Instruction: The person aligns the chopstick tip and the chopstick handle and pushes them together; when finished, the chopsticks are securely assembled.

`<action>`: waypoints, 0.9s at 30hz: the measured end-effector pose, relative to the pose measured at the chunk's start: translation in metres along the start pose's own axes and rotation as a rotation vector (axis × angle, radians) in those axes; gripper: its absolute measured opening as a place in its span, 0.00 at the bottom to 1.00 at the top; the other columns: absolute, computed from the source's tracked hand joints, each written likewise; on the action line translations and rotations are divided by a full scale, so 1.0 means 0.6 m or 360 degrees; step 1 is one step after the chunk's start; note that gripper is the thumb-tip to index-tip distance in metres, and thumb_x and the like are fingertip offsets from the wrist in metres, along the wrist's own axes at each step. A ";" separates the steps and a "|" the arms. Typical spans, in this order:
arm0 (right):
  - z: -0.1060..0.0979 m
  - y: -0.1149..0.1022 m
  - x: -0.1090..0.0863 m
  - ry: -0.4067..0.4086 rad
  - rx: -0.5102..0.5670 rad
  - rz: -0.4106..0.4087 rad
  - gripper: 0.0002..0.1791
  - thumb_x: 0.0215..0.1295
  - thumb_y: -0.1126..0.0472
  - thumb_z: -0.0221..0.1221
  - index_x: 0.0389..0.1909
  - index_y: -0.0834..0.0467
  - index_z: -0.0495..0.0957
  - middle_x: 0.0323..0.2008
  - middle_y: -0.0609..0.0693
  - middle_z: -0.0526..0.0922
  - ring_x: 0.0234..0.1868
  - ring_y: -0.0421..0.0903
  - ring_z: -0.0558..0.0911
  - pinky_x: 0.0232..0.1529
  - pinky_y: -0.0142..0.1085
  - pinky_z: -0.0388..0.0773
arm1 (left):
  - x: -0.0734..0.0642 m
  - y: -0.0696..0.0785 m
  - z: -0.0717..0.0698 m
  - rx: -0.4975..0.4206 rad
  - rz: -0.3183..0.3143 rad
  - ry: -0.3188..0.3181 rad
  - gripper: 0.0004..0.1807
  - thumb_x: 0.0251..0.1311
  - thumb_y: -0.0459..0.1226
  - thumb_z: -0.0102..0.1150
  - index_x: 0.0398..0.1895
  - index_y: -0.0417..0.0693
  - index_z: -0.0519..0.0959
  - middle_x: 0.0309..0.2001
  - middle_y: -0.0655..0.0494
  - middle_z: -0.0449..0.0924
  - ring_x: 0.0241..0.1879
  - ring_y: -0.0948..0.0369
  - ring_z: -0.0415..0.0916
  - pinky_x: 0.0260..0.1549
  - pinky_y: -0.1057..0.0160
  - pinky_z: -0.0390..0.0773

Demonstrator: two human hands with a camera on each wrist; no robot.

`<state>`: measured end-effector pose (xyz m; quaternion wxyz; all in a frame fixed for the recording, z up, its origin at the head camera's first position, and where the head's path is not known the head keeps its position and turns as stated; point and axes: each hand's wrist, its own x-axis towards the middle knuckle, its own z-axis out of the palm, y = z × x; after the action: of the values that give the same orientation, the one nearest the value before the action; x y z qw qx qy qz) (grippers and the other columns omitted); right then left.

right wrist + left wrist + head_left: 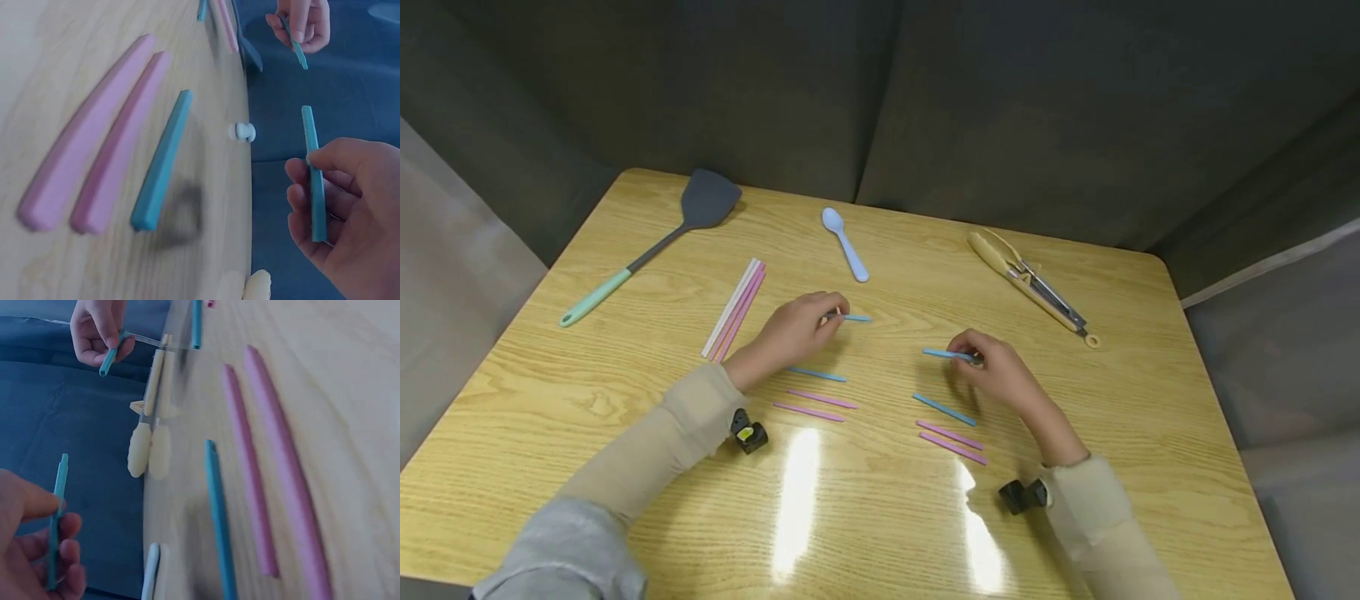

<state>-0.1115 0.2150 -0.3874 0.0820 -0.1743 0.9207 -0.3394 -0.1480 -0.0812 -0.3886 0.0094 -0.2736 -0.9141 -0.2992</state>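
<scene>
Above the table, my left hand (793,329) pinches a short blue chopstick piece (60,481) between thumb and fingers; a narrower end points up in the left wrist view. My right hand (996,375) grips a similar blue chopstick piece (317,194), its thumb pressed along the side. The two held pieces are apart, tips toward each other. Below the left hand lie a blue piece (820,375) and two pink pieces (822,398), roughly parallel. Another blue piece (943,409) and two more pink pieces (949,434) lie in a similar row below the right hand.
Long white chopsticks (730,308) and pink chopsticks (742,315) lie together left of the left hand. A spatula (711,200) is at the back left, a light blue spoon (846,246) at the back middle, and tongs (1033,287) at the back right. Dark curtains (880,100) hang behind.
</scene>
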 end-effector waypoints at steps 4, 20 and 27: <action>-0.002 -0.010 0.008 0.0060 0.0065 0.0001 0.07 0.61 0.66 0.54 0.40 0.61 0.73 0.35 0.54 0.78 0.38 0.49 0.76 0.39 0.43 0.73 | 0.004 0.006 -0.004 -0.0098 0.0014 0.0099 0.08 0.63 0.38 0.48 0.41 0.47 0.75 0.37 0.55 0.77 0.35 0.61 0.73 0.31 0.62 0.73; -0.007 -0.041 0.025 0.0169 0.0255 0.0008 0.08 0.62 0.63 0.54 0.41 0.60 0.74 0.33 0.53 0.77 0.31 0.46 0.74 0.33 0.38 0.73 | 0.011 0.040 -0.006 -0.0321 0.0104 0.0136 0.08 0.60 0.36 0.54 0.37 0.43 0.80 0.33 0.55 0.78 0.24 0.64 0.65 0.23 0.68 0.68; -0.009 -0.049 0.025 0.0154 0.0310 0.0013 0.08 0.62 0.62 0.55 0.40 0.60 0.74 0.33 0.52 0.77 0.31 0.46 0.74 0.32 0.36 0.73 | 0.013 0.047 -0.006 -0.0414 0.0120 0.0119 0.07 0.59 0.36 0.54 0.37 0.46 0.81 0.32 0.58 0.77 0.22 0.64 0.62 0.21 0.67 0.64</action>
<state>-0.1189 0.1916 -0.3645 0.0554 -0.1451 0.8870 -0.4349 -0.1409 -0.0606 -0.3692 0.0193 -0.2954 -0.8556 -0.4246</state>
